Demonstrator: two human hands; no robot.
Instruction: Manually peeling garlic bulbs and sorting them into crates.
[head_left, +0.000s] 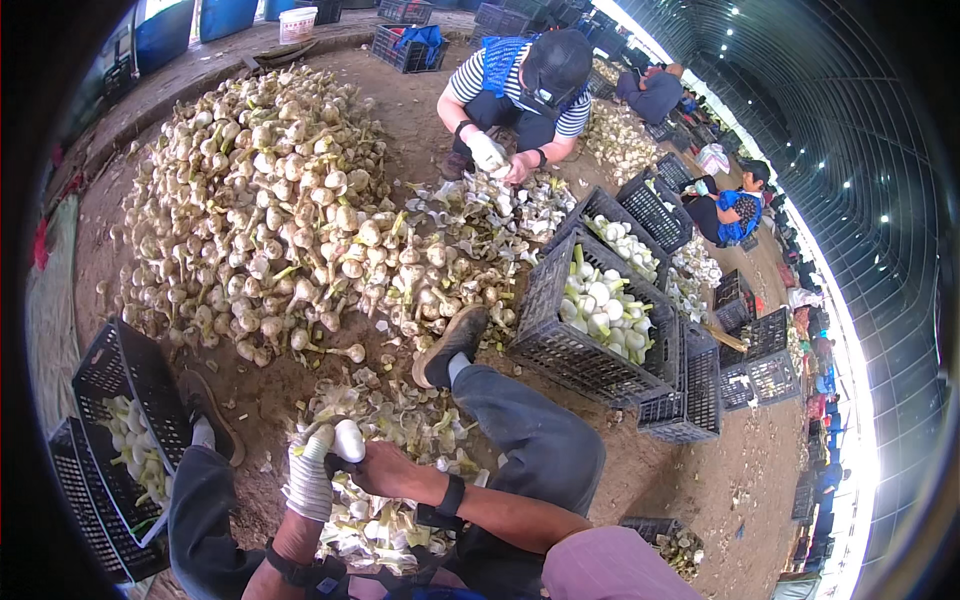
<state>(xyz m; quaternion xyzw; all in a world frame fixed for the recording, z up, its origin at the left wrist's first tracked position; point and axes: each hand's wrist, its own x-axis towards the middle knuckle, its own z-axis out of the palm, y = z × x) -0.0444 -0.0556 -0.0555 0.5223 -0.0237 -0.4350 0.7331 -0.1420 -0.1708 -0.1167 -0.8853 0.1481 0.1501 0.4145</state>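
In a white knitted glove, my left hand (309, 476) grips a peeled white garlic bulb (349, 441) above my lap. My bare right hand (386, 469) is curled close against the bulb's lower side. Something dark shows between the two hands, too hidden to name; whether the right fingers hold it is unclear. Below them, between my legs, lies a litter of garlic skins and trimmings (382, 525). A large heap of unpeeled garlic bulbs (255, 210) spreads over the dirt floor beyond my feet.
At right, a black plastic crate (592, 375) holds peeled garlic, with more crates behind. Another crate (135, 352) with trimmed garlic stands by my left leg. Across the skins, a co-worker (517, 97) crouches with garlic in hand. Other people sit farther along the tunnel-shaped shelter.
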